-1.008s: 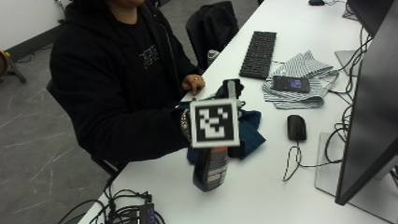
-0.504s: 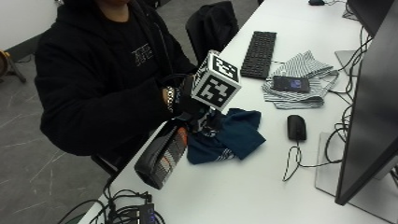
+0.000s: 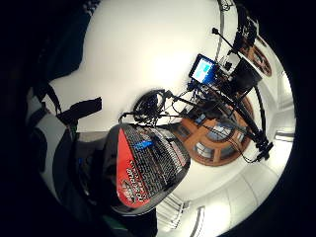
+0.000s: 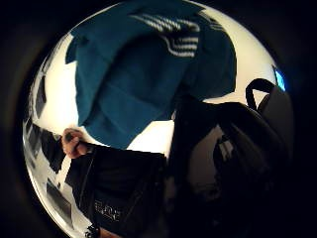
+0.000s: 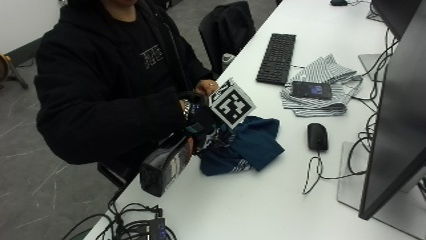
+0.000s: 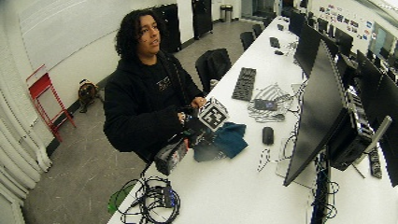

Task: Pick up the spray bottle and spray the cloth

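Seated at a long white desk (image 5: 266, 210), leaning over its near edge. Black-gloved right hand (image 5: 200, 127) raised off the desk, fingers curled round the neck of a dark spray bottle with a red and black label (image 5: 165, 166). Bottle lifted clear of the surface and tilted, its base slanting down toward the desk edge, its top up by the glove. Label filling much of the little-finger palm view (image 3: 148, 168), close to the palm. Crumpled teal cloth with white stripes on one part (image 5: 241, 147) lying on the desk just beside the bottle's upper end, below and past the hand; spread wide across the thumb-side palm view (image 4: 143, 74). Bare left hand (image 5: 207, 87) held near the chest, above the glove, apart from the cloth. Farther along the desk: black keyboard (image 5: 277, 58), striped grey-and-white cloth (image 5: 319, 87) with a dark phone (image 5: 311, 89) lying on it, black computer mouse (image 5: 317, 136) near the teal cloth, dark monitor (image 5: 396, 115) at the far side. Tangle of black cables (image 5: 133, 227) at the near corner.
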